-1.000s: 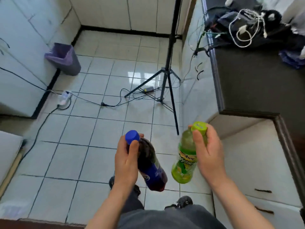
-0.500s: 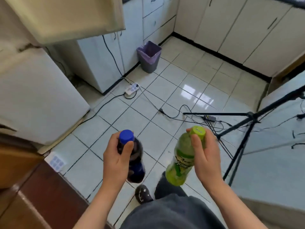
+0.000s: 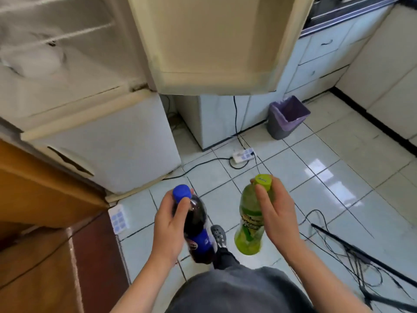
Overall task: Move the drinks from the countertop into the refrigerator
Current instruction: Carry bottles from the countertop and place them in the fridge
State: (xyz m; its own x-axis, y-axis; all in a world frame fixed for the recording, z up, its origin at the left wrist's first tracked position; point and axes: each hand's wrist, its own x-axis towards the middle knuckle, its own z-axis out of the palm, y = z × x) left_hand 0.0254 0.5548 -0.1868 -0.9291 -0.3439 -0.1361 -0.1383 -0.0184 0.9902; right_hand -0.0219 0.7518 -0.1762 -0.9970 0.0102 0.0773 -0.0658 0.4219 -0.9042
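My left hand (image 3: 170, 224) grips a dark cola bottle (image 3: 198, 231) with a blue cap near its neck. My right hand (image 3: 276, 213) grips a green drink bottle (image 3: 249, 224) with a yellow-green cap, fingers around its upper part. Both bottles hang roughly upright over the tiled floor in front of my body. The refrigerator (image 3: 108, 136) stands at the upper left; its upper door (image 3: 214, 44) is swung open and wire shelves (image 3: 54, 30) show inside. The lower door is shut.
A wooden cabinet (image 3: 40, 195) juts in at the left. A lined bin (image 3: 286, 116) stands by white cabinets (image 3: 320, 57). A power strip (image 3: 243, 154) and cables lie on the floor. Tripod legs (image 3: 361, 256) and tangled wires lie at the lower right.
My view has swung left from the counter and tripod to the refrigerator, which is now near with its open upper compartment in sight. Both hands keep the bottles in the same grip.
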